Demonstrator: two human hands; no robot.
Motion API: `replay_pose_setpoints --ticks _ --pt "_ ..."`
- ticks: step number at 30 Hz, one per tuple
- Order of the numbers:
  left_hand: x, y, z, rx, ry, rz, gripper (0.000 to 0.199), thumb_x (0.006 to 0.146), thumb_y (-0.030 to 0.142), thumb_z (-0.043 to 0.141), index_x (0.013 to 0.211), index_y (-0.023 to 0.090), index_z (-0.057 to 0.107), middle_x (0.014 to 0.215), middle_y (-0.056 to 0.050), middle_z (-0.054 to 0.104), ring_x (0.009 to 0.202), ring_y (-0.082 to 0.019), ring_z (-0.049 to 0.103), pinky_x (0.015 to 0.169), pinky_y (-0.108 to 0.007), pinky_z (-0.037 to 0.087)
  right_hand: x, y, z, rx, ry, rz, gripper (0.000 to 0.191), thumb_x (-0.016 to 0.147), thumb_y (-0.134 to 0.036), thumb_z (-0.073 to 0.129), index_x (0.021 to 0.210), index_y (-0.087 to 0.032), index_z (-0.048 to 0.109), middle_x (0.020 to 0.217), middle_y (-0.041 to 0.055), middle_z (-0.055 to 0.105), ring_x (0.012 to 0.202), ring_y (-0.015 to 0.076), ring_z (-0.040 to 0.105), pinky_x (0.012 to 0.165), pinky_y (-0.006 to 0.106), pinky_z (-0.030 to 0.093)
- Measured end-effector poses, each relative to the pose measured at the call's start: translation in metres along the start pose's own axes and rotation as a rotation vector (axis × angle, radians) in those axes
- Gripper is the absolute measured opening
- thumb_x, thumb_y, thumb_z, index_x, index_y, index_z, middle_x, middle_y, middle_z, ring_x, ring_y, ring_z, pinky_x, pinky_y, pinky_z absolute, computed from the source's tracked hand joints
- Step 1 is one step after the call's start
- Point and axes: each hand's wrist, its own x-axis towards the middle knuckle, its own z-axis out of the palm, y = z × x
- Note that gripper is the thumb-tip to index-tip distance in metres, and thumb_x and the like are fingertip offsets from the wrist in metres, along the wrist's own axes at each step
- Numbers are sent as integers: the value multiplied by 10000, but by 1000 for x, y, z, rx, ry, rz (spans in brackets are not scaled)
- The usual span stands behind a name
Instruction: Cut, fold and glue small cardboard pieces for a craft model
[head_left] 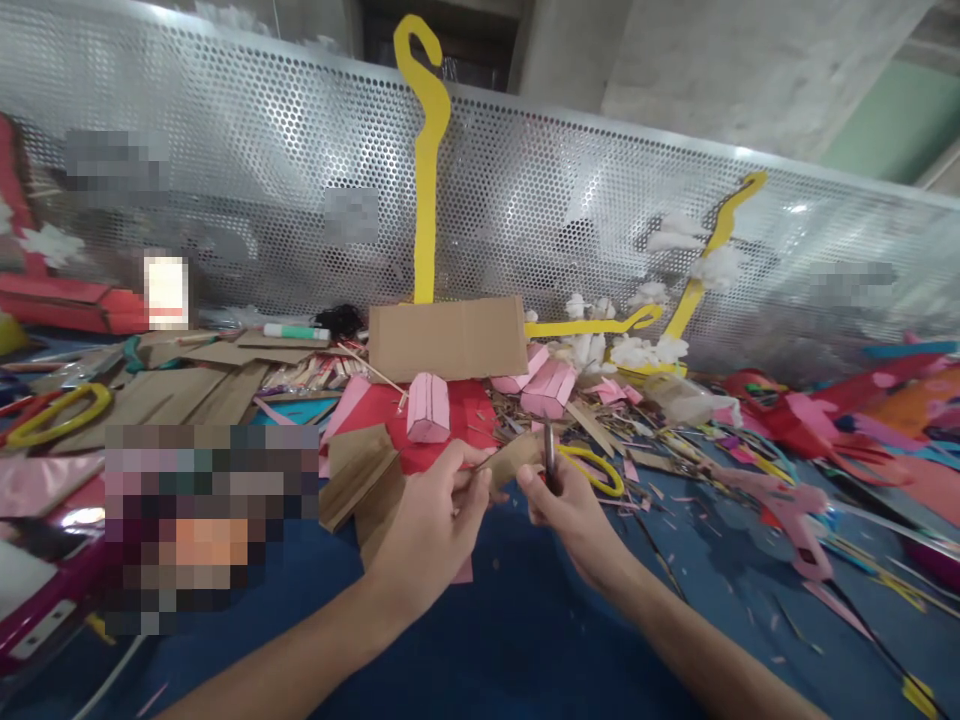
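Note:
My left hand pinches one end of a small curved strip of brown cardboard. At the strip's other end, my right hand is closed around scissors, whose metal blade points up beside the cardboard; their handles are mostly hidden by the fingers. Just behind my hands stands a small pink paper box with dark edges, on a red sheet. Another pink box lies to its right. Brown cardboard pieces lie left of my left hand. A yellow loop is right of my right hand.
A brown cardboard box bearing a tall yellow hook stands before a perforated metal panel. White fluff and another yellow hook are right of it. A pink glue gun with a cord lies right among scraps.

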Motion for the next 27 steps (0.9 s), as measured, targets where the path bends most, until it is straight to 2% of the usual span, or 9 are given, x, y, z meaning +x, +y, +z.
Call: replay_pose_setpoints --ticks 3,6,11,14,17,20,22,27 --pt "-2 1 -1 94 -8 20 197 1013 409 510 1017 220 561 824 -45 754 767 -216 761 741 -328 621 0 -4 0 -92 -13 -16 413 861 -563 726 781 -180 594 626 -36 472 544 112 371 494 256 298" --pt "1 -1 -3 110 4 4 194 1014 407 507 1014 220 561 825 -49 757 774 -223 769 728 -328 624 1 -5 -5 -151 24 -53 463 890 -530 704 632 -196 512 574 -44 431 538 111 358 510 267 282" --pt "10 -4 -11 -31 44 -34 199 988 409 558 988 211 541 858 -71 778 835 -247 793 771 -353 643 8 -4 -24 -132 98 -61 411 922 -554 662 753 -196 552 598 -56 405 521 106 312 476 258 242" --pt "11 -2 -14 -67 64 -41 207 983 417 571 979 214 530 833 -60 777 832 -246 796 780 -358 645 8 -4 -29 -136 78 -55 417 929 -573 643 780 -189 577 596 -57 389 514 105 312 464 256 228" --pt "8 0 -12 -6 45 -15 189 991 400 557 989 212 544 874 -64 784 830 -230 792 771 -335 634 2 -7 -20 -156 -34 -47 427 956 -565 607 781 -175 604 602 -45 415 522 107 343 471 255 253" --pt "4 1 -9 108 15 18 148 999 361 535 1001 215 557 848 -48 777 770 -209 774 674 -284 594 -4 -11 -6 -234 -137 -97 393 954 -529 611 800 -168 615 631 -39 437 557 115 368 505 258 287" --pt "2 2 -8 156 -10 26 138 1005 349 519 991 218 557 812 -34 765 724 -197 754 628 -266 562 -5 -12 -1 -297 -115 -127 359 950 -473 620 756 -171 610 608 -45 428 553 117 368 515 264 287" --pt "3 2 -8 159 -39 18 187 1016 392 501 960 221 553 772 -27 747 739 -199 749 678 -275 564 2 -6 -9 -353 -19 -148 361 975 -353 526 658 -186 570 566 -35 444 549 132 407 542 278 316"
